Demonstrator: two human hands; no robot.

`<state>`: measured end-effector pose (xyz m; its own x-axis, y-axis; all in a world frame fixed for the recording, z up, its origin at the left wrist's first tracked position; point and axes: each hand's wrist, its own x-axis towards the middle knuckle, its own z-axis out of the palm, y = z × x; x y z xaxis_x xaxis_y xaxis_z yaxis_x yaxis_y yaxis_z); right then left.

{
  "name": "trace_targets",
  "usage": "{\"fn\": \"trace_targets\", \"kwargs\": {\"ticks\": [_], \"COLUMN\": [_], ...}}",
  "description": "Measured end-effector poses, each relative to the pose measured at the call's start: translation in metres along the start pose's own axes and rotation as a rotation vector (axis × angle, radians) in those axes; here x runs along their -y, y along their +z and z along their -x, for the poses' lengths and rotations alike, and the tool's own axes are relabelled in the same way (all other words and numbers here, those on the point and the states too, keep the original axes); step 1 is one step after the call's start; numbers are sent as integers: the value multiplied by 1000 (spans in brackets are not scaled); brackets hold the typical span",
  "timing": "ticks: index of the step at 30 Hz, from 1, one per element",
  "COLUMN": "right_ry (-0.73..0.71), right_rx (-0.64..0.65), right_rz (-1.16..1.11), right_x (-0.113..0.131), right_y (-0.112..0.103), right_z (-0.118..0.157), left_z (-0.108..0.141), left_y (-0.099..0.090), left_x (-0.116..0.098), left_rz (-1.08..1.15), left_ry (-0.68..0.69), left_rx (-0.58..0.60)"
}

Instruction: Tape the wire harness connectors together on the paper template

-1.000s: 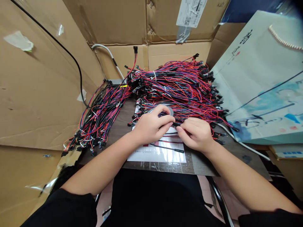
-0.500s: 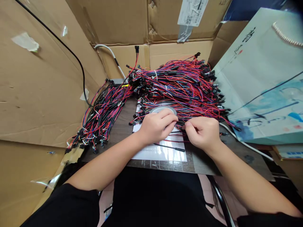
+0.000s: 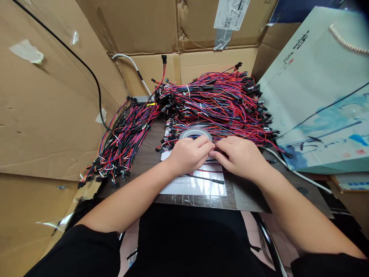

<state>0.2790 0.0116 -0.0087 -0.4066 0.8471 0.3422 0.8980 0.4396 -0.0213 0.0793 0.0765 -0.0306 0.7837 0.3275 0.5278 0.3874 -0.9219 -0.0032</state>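
My left hand is closed, its fingers pinched together at the near edge of a grey ring-shaped roll. Against its fingertips, my right hand is closed too, thumb and index finger meeting the left ones. Dark wires run at the spot where both hands pinch, though the fingers hide most of what they hold. Below the hands, a black cable with a thick tip and some red wires lie across a white printed sheet.
A large heap of red, blue and black wire harnesses lies behind the hands. Another bundle is at the left. Cardboard walls stand left and behind; a pale paper bag is on the right. A white cable crosses the table's right side.
My right hand has moved left, from slightly apart to touching the left fingertips, and its fist has loosened into a pinch. My left hand has barely moved.
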Motion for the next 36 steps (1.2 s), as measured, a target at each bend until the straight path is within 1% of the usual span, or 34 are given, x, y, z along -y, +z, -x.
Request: {"fn": "trace_targets", "kwargs": {"ticks": [4, 10, 13, 22, 26, 30, 33, 36], "right_ry": [-86, -142, -171, -312, -390, -399, -431, -498], "right_rx": [33, 43, 17, -59, -21, 34, 29, 0], "right_rz": [33, 49, 67, 138, 123, 71, 110, 189], "right_x": [-3, -8, -8, -12, -18, -24, -26, -27], "right_y": [-2, -1, 1, 2, -4, -9, -9, -7], "right_z": [-3, -4, -4, -6, -12, -18, -20, -22], "left_z": [-1, -1, 0, 3, 3, 1, 0, 0], "left_y": [-1, 0, 2, 9, 12, 12, 11, 12], "left_x": [0, -1, 1, 3, 3, 3, 2, 2], "left_rz": [-42, -69, -40, -26, -63, -88, -94, -87], "left_ry": [12, 20, 4, -1, 3, -8, -21, -10], "left_rx": [-4, -4, 4, -52, -86, -76, -65, -80]}}
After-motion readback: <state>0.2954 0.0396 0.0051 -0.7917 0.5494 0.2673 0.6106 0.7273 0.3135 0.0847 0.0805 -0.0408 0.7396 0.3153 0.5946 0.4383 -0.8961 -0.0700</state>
